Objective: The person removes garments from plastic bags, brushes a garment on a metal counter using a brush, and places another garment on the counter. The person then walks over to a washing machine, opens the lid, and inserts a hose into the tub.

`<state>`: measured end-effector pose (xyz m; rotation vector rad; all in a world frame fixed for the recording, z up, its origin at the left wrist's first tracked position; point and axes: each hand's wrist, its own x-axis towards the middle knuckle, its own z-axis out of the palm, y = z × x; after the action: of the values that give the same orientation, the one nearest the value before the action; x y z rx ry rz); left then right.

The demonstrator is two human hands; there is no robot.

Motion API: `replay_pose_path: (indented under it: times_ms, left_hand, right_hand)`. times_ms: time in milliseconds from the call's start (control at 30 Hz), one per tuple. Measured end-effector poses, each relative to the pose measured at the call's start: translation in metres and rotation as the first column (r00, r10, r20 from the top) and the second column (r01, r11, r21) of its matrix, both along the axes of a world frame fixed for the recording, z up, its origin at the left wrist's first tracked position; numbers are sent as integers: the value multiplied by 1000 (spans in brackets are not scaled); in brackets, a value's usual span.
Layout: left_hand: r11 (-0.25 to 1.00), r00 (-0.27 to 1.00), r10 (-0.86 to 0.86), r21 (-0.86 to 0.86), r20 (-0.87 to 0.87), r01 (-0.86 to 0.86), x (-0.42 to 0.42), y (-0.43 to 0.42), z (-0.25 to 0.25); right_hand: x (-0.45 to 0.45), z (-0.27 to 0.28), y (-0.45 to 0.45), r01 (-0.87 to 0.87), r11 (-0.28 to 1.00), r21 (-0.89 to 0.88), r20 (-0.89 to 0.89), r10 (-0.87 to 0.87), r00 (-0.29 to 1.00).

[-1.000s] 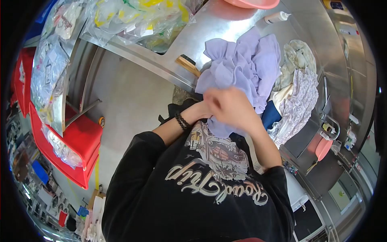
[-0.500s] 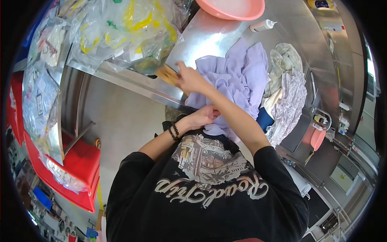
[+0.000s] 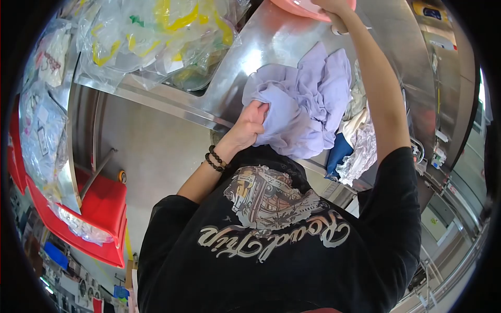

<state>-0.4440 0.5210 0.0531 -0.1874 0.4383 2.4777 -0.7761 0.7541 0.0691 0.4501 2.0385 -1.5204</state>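
My left hand (image 3: 247,124), with dark beads at the wrist, is closed on the edge of a lavender garment (image 3: 313,96). The garment lies bunched on the metal worktop in front of my body. At the top of the view my right hand (image 3: 336,9) reaches over the rim of a pink basin (image 3: 305,12). The frame edge cuts off its fingers, so what they hold is hidden. A white bottle (image 3: 339,31) is partly covered by my right wrist.
Clear plastic bags (image 3: 162,39) with yellow and green marks are heaped at the upper left. Silvery crinkled fabric (image 3: 360,156) and a dark blue cloth (image 3: 339,151) lie right of the garment. A red bin (image 3: 102,208) stands at the lower left, below the worktop edge (image 3: 151,101).
My right hand has gone from the worktop's near edge, where it held a wooden brush, up to the pink basin. My left hand has moved up and grips the garment's left edge.
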Motion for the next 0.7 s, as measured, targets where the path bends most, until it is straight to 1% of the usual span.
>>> replay_pose_path:
  times_ms: [67, 133, 167, 233, 300, 400, 433, 467, 500, 567, 600, 667, 700]
  left_hand:
    - [1000, 1000, 3, 15, 14, -3, -2, -2, 6]
    - [999, 1000, -11, 49, 25, 10, -3, -4, 14]
    - [998, 1000, -19, 68, 23, 17, -4, -4, 16]
    - [997, 1000, 1, 78, 26, -3, -9, -1, 14]
    - [996, 999, 19, 88, 34, -22, -10, 0, 13]
    - [993, 998, 26, 112, 54, -32, -10, 4, 6]
    - [991, 998, 27, 127, 61, -35, -14, 4, 1]
    - [989, 997, 29, 142, 69, -39, -18, 4, -5]
    - [987, 996, 31, 155, 78, -43, -20, 4, -9]
    - [985, 994, 45, 159, 104, -61, -29, 3, -22]
    - [984, 990, 51, 160, 132, -72, -30, 3, -28]
    - [984, 982, 43, 163, 182, -74, -26, 1, -32]
    - [984, 983, 34, 163, 179, -64, -23, -1, -32]
  right_hand:
    - [-3, -1, 2, -129, 971, 204, -39, 139, 989]
    - [-6, -2, 5, -240, 885, 399, -48, 281, 958]
    - [-6, -2, 5, -284, 822, 493, -48, 351, 935]
    - [-7, -1, 6, -347, 659, 667, -30, 489, 872]
    - [-7, 1, 6, -374, 462, 804, 22, 606, 795]
    - [-6, 5, 5, -342, 125, 931, 146, 731, 666]
    - [44, 42, -12, -344, 117, 932, 153, 732, 664]
    - [81, 69, -31, -267, 460, 847, -158, 698, 699]
    - [117, 94, -52, -187, 746, 639, -438, 553, 709]
    - [184, 118, -60, -294, 684, 668, -386, 656, 649]
    - [209, 122, -61, -369, 654, 660, -382, 715, 585]
    - [255, 130, -64, -445, 435, 783, -173, 839, 517]
    - [260, 123, -61, -438, 439, 784, -174, 834, 524]
